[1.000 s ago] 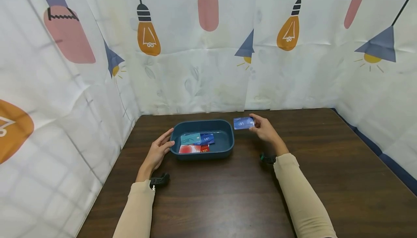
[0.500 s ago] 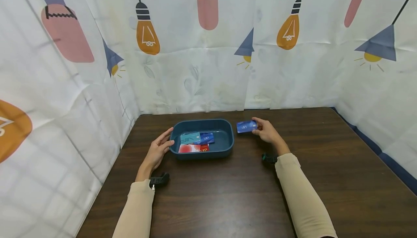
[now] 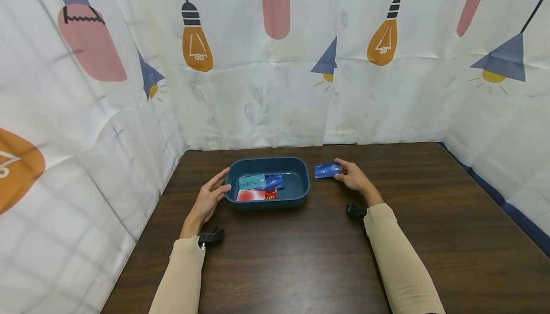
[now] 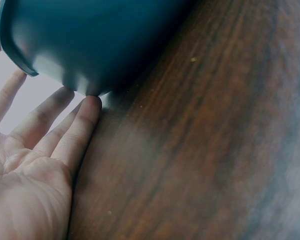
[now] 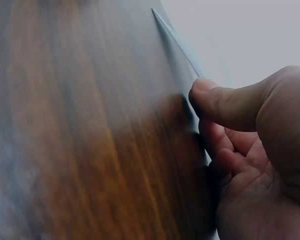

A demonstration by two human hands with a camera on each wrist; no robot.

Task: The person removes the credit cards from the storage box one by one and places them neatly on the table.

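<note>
My right hand [image 3: 353, 175] pinches a blue VIP card [image 3: 327, 170] by its right end, just right of the blue plastic bin [image 3: 296, 203]. Seen edge-on in the right wrist view, the card [image 5: 177, 42] lies close over the table between thumb and fingers. My left hand [image 3: 207, 203] rests against the bin's left end. Its fingers [image 4: 80, 132] reach out fairly straight, tips at the bin wall [image 4: 105, 40]. Inside the bin lie a teal card [image 3: 251, 182], another blue card [image 3: 274, 182], a red-and-white card [image 3: 251, 195] and a red card [image 3: 270, 194], partly overlapping.
The dark brown wooden table [image 3: 275, 266] bears the bin near its far edge. A white curtain [image 3: 240, 104] printed with lamps and bulbs hangs behind and at both sides. Each wrist wears a black strap [image 3: 211, 236].
My right hand has lowered the blue card and shifted it slightly right, so it now lies close to the table. The left hand and the bin stay in place.
</note>
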